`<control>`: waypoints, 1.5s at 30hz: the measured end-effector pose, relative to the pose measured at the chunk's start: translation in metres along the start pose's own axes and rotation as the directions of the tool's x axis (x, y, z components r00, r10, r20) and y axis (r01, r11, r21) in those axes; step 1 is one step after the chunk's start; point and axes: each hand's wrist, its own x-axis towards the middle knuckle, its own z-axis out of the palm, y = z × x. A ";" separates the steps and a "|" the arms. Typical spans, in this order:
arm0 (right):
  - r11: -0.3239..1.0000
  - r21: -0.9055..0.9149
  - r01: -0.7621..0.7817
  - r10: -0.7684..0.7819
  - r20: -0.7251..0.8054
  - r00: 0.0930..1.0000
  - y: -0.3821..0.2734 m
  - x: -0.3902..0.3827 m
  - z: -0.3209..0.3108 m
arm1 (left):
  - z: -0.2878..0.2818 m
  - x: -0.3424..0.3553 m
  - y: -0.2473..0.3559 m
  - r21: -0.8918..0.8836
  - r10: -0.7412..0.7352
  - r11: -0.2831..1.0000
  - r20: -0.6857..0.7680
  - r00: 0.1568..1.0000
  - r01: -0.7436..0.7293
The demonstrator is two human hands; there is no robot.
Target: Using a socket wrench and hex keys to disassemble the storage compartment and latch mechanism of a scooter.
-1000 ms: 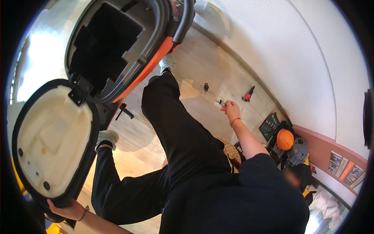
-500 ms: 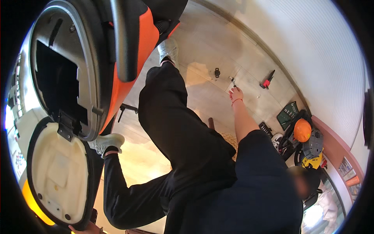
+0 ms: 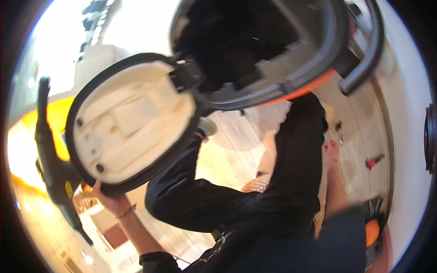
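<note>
My left hand (image 3: pixel 113 202) grips the lower rim of a raised scooter seat (image 3: pixel 132 116), thumb on its edge; the other fingers are partly hidden. The seat's pale underside faces me, framed by a black border, and a black hinge (image 3: pixel 185 76) joins it to the scooter's dark storage compartment (image 3: pixel 236 41). My right hand (image 3: pixel 332 149) is low near the floor beside my knee, its fingers blurred. Close to it lie a small metal-headed tool (image 3: pixel 342 141) and a small black part (image 3: pixel 338 126). Whether that hand touches the tool I cannot make out.
A black grab rail (image 3: pixel 371 50) curves over the scooter's right side. A red-and-black tool (image 3: pixel 374 161) lies on the floor near the white wall. An orange round object (image 3: pixel 372 233) sits among gear at lower right. Black handlebars (image 3: pixel 57 177) and a yellow body stand at left.
My view has swung left, so the scooter and seat appear farther right. My left hand and forearm have come fully into sight. The right hand looks slightly farther from the small metal-headed tool.
</note>
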 end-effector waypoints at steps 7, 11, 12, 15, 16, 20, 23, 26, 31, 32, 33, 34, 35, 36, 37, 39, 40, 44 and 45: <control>0.694 0.061 0.717 -0.717 -0.031 0.696 -0.253 -0.196 0.041 | 0.059 -0.029 -0.027 -0.194 -0.079 0.979 -0.110 0.991 0.056; 0.317 0.139 0.938 -0.926 0.258 0.275 -0.323 -0.308 0.112 | 0.078 -0.037 -0.014 -0.219 0.073 0.973 -0.009 0.997 -0.074; 0.170 0.178 0.969 -0.922 0.375 0.093 -0.339 -0.322 0.136 | 0.093 -0.042 -0.009 -0.230 0.110 0.966 -0.034 0.993 -0.115; 0.036 0.139 0.990 -0.756 0.651 -0.064 -0.391 -0.371 0.206 | 0.092 -0.040 -0.003 -0.235 0.139 0.963 0.015 0.990 -0.132; -0.025 0.147 0.989 -0.727 0.676 -0.119 -0.401 -0.368 0.230 | 0.093 -0.041 -0.003 -0.266 0.136 0.957 0.059 0.989 -0.116; -0.204 -0.080 0.976 -0.613 0.788 -0.064 -0.417 -0.341 0.305 | 0.090 -0.041 -0.011 -0.196 0.151 0.971 0.046 0.987 -0.139; -0.308 -0.258 0.916 -0.544 0.837 0.053 -0.422 -0.337 0.323 | 0.084 -0.040 -0.015 -0.177 0.156 0.973 0.033 0.987 -0.148; -0.294 -0.326 0.898 -0.476 0.865 0.158 -0.429 -0.341 0.326 | 0.080 -0.036 -0.016 -0.201 0.171 0.967 0.055 0.984 -0.157; -0.193 -0.255 0.947 -0.378 0.910 0.169 -0.441 -0.335 0.330 | 0.086 -0.033 -0.015 -0.176 0.276 0.948 0.047 0.960 -0.264; -0.175 -0.230 0.957 -0.325 0.931 0.165 -0.443 -0.336 0.330 | 0.088 -0.032 -0.012 -0.217 0.297 0.937 0.088 0.951 -0.273; -0.159 -0.277 0.948 -0.311 0.925 0.218 -0.443 -0.338 0.330 | 0.090 -0.032 -0.007 -0.071 0.377 0.926 0.117 0.919 -0.371; -0.167 -0.283 0.944 -0.306 0.925 0.223 -0.443 -0.334 0.329 | 0.094 -0.033 -0.004 0.066 0.450 0.883 0.161 0.878 -0.464; -0.186 -0.283 0.941 -0.326 0.921 0.212 -0.443 -0.330 0.328 | 0.097 -0.033 -0.002 0.081 0.501 0.850 0.180 0.847 -0.520; -0.204 -0.281 0.938 -0.347 0.916 0.199 -0.443 -0.327 0.327 | 0.098 -0.034 -0.003 0.078 0.496 0.854 0.175 0.851 -0.514; -0.208 -0.282 0.937 -0.346 0.917 0.200 -0.441 -0.330 0.329 | 0.096 -0.032 -0.008 -0.062 0.401 0.916 0.127 0.907 -0.397; -0.178 -0.341 0.923 -0.313 0.909 0.276 -0.437 -0.336 0.331 | 0.091 -0.027 -0.017 -0.259 0.257 0.937 0.050 0.965 -0.236; -0.179 -0.346 0.921 -0.314 0.907 0.279 -0.437 -0.333 0.330 | 0.089 -0.027 -0.020 -0.306 0.228 0.930 0.040 0.973 -0.205; -0.020 -0.263 0.965 -0.352 0.905 0.240 -0.435 -0.315 0.326 | 0.089 -0.029 -0.023 -0.234 0.234 0.946 0.024 0.972 -0.223; 0.053 -0.202 0.978 -0.382 0.901 0.207 -0.435 -0.312 0.324 | 0.092 -0.031 -0.021 -0.261 0.226 0.942 0.025 0.974 -0.212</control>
